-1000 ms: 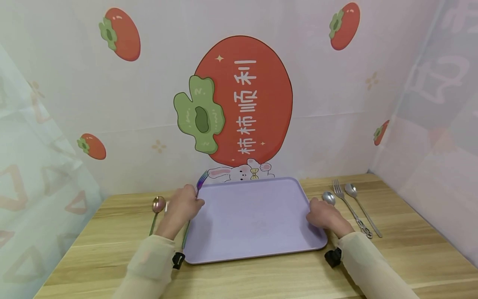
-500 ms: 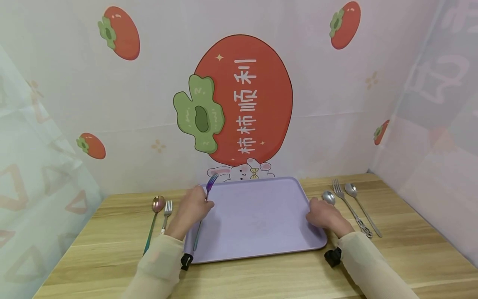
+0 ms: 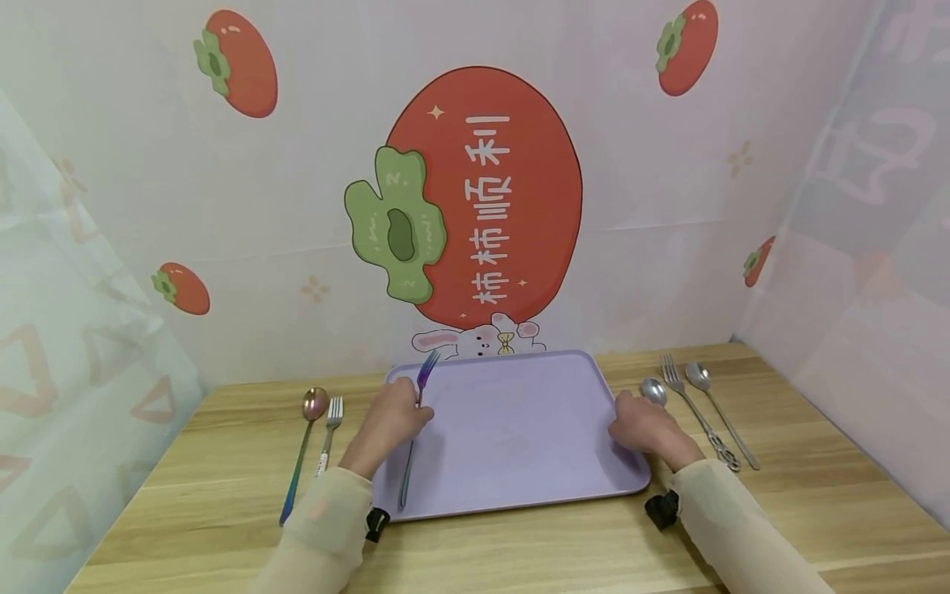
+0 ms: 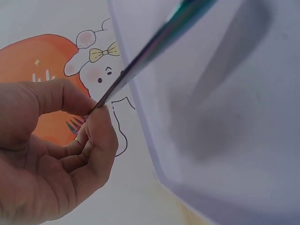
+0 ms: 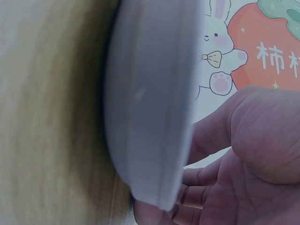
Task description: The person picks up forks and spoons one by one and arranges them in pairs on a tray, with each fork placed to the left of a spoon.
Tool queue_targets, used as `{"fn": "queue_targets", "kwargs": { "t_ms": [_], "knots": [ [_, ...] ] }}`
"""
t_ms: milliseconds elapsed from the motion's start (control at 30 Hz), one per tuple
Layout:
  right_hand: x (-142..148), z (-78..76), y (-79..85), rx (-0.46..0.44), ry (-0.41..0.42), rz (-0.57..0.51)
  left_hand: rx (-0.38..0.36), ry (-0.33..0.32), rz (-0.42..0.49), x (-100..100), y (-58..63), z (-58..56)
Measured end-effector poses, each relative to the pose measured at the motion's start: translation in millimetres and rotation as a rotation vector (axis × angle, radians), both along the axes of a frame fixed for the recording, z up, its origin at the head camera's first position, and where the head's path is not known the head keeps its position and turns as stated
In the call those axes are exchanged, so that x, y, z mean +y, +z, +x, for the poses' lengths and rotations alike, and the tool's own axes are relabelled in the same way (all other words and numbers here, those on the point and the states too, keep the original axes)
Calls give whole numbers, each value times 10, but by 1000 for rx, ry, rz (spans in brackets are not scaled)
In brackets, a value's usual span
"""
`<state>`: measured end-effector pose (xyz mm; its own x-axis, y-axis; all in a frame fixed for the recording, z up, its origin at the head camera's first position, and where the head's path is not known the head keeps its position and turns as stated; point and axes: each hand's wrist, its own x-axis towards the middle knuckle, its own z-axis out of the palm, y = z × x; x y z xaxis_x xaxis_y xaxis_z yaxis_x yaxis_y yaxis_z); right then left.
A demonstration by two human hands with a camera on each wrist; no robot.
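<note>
Thumb and fingers of my left hand pinch a rainbow-coloured fork by its handle. It is held over the left side of a light purple tray, tines toward the back wall. In the left wrist view the fork's shiny handle slants up and right from the fingertips, casting a shadow on the tray. My right hand grips the tray's right edge; seen from the right wrist, the thumb is at the rim and fingertips reach beneath it.
Left of the tray lie a long pinkish spoon and a small silver fork. On the right are a silver spoon, an ornate silver fork and another silver spoon. A printed cloth backdrop rises behind the wooden table.
My left hand has carried the rainbow fork rightward from the tray's left edge to over its surface, uncovering the small silver fork. The right hand and tray have stayed in place.
</note>
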<state>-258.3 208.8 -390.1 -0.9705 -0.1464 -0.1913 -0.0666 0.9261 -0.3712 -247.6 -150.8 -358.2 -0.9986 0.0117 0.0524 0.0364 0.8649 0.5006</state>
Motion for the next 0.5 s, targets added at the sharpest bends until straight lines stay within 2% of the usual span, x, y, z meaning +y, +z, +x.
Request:
{"fn": "queue_targets", "kwargs": {
  "t_ms": [267, 500],
  "knots": [
    [4, 2, -5, -2, -9, 4, -95, -9, 76, -42, 0, -50],
    [2, -3, -7, -2, -5, -2, -141, 7, 72, -67, -22, -66]
  ]
}}
